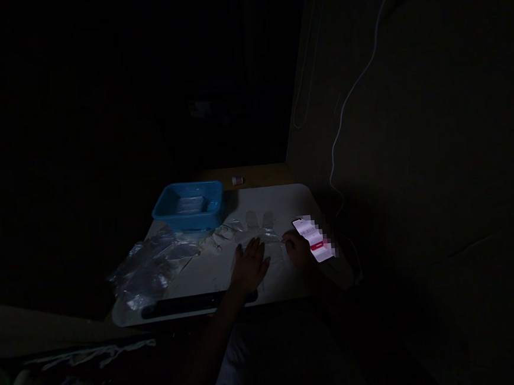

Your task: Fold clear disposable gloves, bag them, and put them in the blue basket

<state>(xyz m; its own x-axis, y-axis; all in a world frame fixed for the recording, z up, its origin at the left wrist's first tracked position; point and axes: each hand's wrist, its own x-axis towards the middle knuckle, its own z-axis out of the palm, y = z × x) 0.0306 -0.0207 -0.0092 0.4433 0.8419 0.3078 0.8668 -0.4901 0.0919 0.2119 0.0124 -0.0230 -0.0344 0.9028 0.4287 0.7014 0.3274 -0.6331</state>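
Observation:
A clear disposable plastic glove [267, 221] lies spread on the white table, its fingers pointing away from me. My left hand [250, 267] rests flat on the glove, fingers stretched out and slightly apart. At the glove's right edge, my right hand [297, 250] is closed, with thumb and fingertip pinched on the thin plastic. The dim light hides the glove's lower part. Just right of that hand lies a lit phone [318, 248] showing a timer.
A blue plastic basin [189, 221] stands at the table's back left. Crumpled clear plastic [145, 272] covers the left side. A dark bar [181, 305] runs along the front edge of the white table [284, 193]. A white cable [340, 120] hangs along the right wall.

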